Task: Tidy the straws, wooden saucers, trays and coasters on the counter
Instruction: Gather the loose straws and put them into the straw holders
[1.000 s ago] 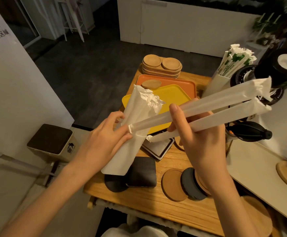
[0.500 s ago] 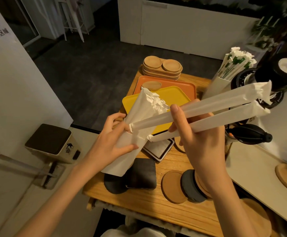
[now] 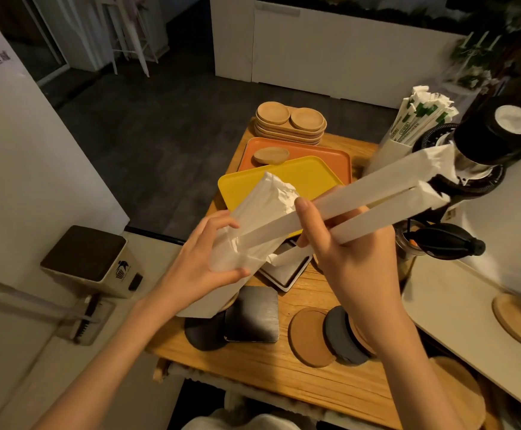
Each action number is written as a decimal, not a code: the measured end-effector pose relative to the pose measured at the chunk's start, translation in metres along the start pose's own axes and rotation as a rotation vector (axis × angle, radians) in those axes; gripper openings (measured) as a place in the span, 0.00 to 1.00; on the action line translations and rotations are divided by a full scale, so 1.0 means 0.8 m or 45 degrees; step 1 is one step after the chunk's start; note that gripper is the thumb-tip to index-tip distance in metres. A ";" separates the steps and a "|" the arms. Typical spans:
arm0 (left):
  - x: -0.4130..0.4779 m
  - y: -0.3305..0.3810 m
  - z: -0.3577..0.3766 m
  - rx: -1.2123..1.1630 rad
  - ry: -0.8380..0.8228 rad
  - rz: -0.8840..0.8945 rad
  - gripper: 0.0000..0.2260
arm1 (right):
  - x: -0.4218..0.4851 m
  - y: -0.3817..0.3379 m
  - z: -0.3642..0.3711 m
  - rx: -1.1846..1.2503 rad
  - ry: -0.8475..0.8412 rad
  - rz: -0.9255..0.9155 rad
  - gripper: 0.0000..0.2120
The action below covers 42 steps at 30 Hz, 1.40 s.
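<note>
My left hand (image 3: 198, 265) grips a white paper straw bag (image 3: 253, 225) held above the wooden counter (image 3: 284, 377). My right hand (image 3: 349, 259) holds two long paper-wrapped straws (image 3: 386, 197) whose near ends touch the bag. Behind them lie a yellow tray (image 3: 305, 176) overlapping an orange tray (image 3: 330, 155) with one wooden saucer (image 3: 271, 155) on it. A stack of wooden saucers (image 3: 290, 124) stands at the far edge. Brown and grey round coasters (image 3: 310, 336) and dark square coasters (image 3: 251, 318) lie near the front.
A white cup of wrapped straws (image 3: 414, 125) stands at the back right beside a black grinder (image 3: 498, 135). A small dark dish (image 3: 287, 271) lies mid-counter. To the right is a white worktop with a wooden coaster (image 3: 519, 321). A bin (image 3: 88, 259) stands on the floor at left.
My left hand shifted its grip lower on the bag. The two straws slid a little further toward the bag's side. The view moved slightly.
</note>
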<state>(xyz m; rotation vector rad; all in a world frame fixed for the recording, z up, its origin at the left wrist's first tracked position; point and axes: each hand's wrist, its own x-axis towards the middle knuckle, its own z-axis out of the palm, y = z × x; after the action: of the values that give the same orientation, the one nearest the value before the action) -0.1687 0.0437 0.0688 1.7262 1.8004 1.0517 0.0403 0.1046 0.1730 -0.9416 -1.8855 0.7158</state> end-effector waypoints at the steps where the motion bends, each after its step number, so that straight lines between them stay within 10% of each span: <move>1: -0.001 0.002 0.001 -0.008 -0.005 -0.003 0.33 | -0.001 -0.001 0.001 -0.014 -0.023 0.035 0.17; 11: 0.000 0.024 -0.002 0.102 0.061 0.160 0.28 | 0.000 0.003 0.002 -0.016 -0.156 0.139 0.19; 26: -0.037 0.025 -0.027 0.410 0.006 0.225 0.19 | 0.018 0.032 -0.036 0.464 0.365 0.307 0.07; 42: -0.046 0.025 -0.031 0.422 0.012 0.180 0.26 | -0.030 0.035 0.020 0.244 -0.146 0.336 0.07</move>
<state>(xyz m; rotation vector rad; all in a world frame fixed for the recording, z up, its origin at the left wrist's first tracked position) -0.1694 0.0008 0.0919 2.0703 1.9702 0.8506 0.0424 0.0983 0.1334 -1.0548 -1.7697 1.1085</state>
